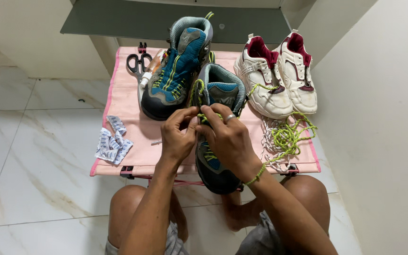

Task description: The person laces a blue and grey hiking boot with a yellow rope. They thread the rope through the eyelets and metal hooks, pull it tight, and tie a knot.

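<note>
We see a grey and blue boot (219, 137) lying at the front edge of a small pink table (126, 108), with its toe pointing toward the person. Both hands are on it. The left hand (178, 134) is closed, and its fingers pinch the yellow-green lace (207, 117) near the top of the boot. The right hand (227, 137) is closed too, and it grips the same lace from the other side. The two hands touch each other over the boot. There is a ring on one finger of the right hand, and a bit of lace runs under the right wrist.

Just behind this boot stands a second boot (178, 68) of the same kind, leaning a little. To the right are two white shoes (277, 75) with dark red insides, side by side. In front of them is a loose pile of laces (284, 139), white and yellow-green mixed up. At the back left corner of the table lie black scissors (138, 63) and a small bottle (149, 71). A few white packets (112, 144) rest at the left edge of the table. The person's bare knees show below the table, over a white marble floor (38, 160).
</note>
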